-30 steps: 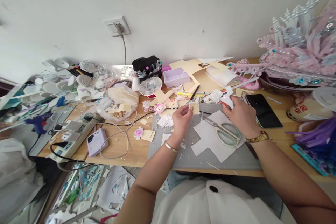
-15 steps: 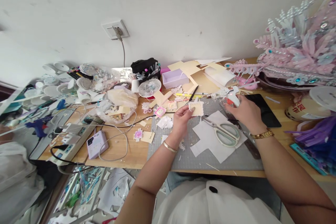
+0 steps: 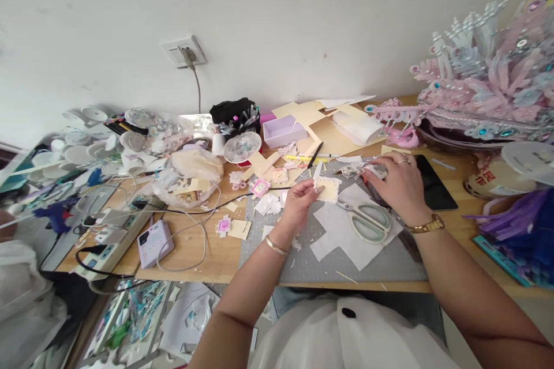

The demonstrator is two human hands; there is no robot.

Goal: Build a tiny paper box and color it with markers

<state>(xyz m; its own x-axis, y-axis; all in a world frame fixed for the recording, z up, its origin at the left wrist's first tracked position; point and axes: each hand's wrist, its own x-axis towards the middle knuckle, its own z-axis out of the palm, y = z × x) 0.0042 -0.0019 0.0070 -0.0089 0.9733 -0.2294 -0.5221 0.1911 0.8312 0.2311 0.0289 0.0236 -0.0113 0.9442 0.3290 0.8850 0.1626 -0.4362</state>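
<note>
My left hand (image 3: 300, 199) pinches a small cream card piece (image 3: 328, 190) with a bumpy white trim round its edge, held above the cutting mat (image 3: 298, 268). My right hand (image 3: 400, 179) is curled low over a white glue gun (image 3: 377, 170) with a red-orange part, and its fingers hide much of the gun. Crusted whitish bits (image 3: 351, 169) lie by the gun's tip. Scissors with pale green-grey handles (image 3: 367, 222) rest on a cross-shaped white paper cutout (image 3: 335, 236) between my wrists. Small pink-decorated card pieces (image 3: 260, 188) lie left of my left hand.
A lilac box (image 3: 283, 134) and cream card sheets (image 3: 309, 112) stand along the wall. Right are a black tablet (image 3: 435, 181), a lidded cup (image 3: 487, 176) and a pink beaded decoration (image 3: 485, 98). Cables, a power strip (image 3: 115, 242) and a lilac device (image 3: 156, 240) lie left.
My right hand has lowered the glue gun toward the mat and turned, so less of its white body shows. The card piece in my left hand has shifted slightly right and down.
</note>
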